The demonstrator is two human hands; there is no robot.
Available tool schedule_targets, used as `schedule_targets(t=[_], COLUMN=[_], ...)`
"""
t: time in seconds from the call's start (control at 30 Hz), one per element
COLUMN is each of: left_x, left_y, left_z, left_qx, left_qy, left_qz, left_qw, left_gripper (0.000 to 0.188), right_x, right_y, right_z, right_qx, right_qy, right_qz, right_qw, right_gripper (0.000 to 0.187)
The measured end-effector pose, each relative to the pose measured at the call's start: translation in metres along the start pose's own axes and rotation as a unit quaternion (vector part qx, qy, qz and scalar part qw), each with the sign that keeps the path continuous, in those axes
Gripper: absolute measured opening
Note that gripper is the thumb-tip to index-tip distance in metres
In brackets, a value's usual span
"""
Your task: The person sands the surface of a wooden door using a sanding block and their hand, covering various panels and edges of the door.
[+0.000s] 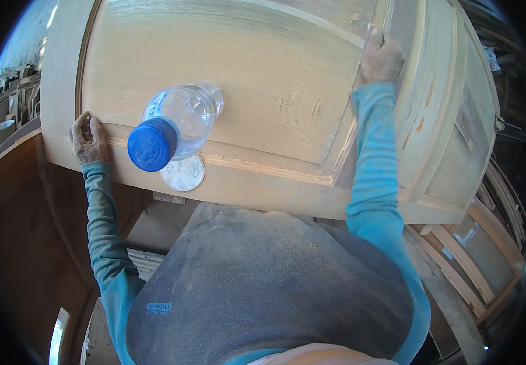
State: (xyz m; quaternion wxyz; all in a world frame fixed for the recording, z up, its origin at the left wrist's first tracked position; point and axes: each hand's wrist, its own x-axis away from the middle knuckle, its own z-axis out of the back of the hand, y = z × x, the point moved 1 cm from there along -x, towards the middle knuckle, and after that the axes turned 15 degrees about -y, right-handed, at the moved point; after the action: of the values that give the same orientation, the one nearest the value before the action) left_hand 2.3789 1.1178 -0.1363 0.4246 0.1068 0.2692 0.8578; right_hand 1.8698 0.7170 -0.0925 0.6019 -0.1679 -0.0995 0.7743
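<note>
A pale wooden door with a raised panel [226, 103] lies in front of me, with fine dust over its surface. My left hand [89, 140] rests on the door's near left frame, its fingers bent and apart from the thumb. At the far right my right hand [382, 58] presses down on the moulding beside the panel with curled fingers. Whatever those fingers hold, if anything, is hidden. Between my hands a clear plastic bottle [193, 118] stands with its blue cap [152, 145] toward me. Beside the bottle's cap end shows a round white printed disc [184, 174], resembling a sanding disc.
Another panelled door [452, 121] adjoins on the right. A brown curved wooden board [19, 225] stands at the lower left. Wooden frames [473, 261] lean at the lower right, and stacked wood pieces [22, 100] sit at the far left.
</note>
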Motion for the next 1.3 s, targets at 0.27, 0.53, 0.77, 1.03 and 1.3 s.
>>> schedule_targets(t=[0.27,0.53,0.77,1.03,1.3], left_x=[-0.010,-0.007,-0.013,-0.014,-0.005], left_y=[-0.003,-0.009,-0.010,-0.008,-0.002], left_z=[0.003,0.000,-0.006,0.001,-0.003], left_qx=[0.029,-0.003,-0.045,0.022,0.034], left_qy=[0.009,0.000,0.017,-0.003,0.002], left_qz=[-0.069,-0.049,-0.084,-0.087,-0.058], left_qw=[0.997,0.999,0.995,0.996,0.998], left_gripper=[0.026,0.030,0.033,0.026,0.029], right_x=[-0.165,0.132,0.152,0.060,0.086], right_y=[0.010,-0.026,-0.044,-0.031,-0.022], right_z=[-0.004,0.032,0.015,0.013,0.005], right_qx=[0.035,-0.002,0.013,-0.001,0.014], right_qy=[-0.016,-0.079,0.000,-0.012,0.019], right_qz=[-0.071,0.013,0.068,0.038,0.058], right_qw=[0.997,0.997,0.998,0.999,0.998], right_gripper=[0.028,0.023,0.021,0.025,0.028])
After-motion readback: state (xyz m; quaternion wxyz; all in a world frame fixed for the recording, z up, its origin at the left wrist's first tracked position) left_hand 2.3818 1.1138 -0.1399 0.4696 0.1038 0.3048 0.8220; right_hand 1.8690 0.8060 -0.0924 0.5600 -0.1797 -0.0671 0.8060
